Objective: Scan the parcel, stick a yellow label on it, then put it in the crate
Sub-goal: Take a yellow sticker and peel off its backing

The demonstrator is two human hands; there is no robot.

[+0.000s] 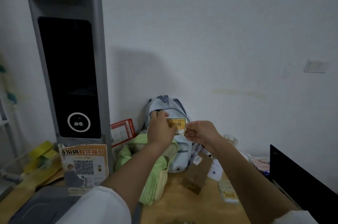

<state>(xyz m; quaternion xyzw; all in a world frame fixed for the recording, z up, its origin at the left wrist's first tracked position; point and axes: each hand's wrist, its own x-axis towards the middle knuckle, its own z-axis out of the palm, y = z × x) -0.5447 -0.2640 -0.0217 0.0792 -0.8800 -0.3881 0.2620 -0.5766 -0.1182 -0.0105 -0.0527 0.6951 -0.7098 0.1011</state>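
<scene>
- White sleeves frame the bottom of the view, with both forearms reaching out over the wooden desk (175,203).
- On the desk near the right forearm lies a fanned stack of yellow labels (228,191), and just beyond it the brown parcel (198,173), a small block with a white sticker on its far end, untouched by either hand.
- Held up above the desk, the left hand (161,130) and right hand (199,133) each pinch one end of a single yellow label (176,126), its printed face toward the camera.
- The step looks like peeling the label from its backing; it would go best by keeping the corners pinched lightly, keeping the sticky side off the fingers, then lowering it flat onto a bare face of the parcel, clear of the white sticker.
- Behind the hands a green bag (155,172) and a pale blue backpack (172,112) crowd the space beside the parcel and could snag the label.
- Farther left stands a tall grey scanner kiosk (67,77).
- No crate is clearly in view.
</scene>
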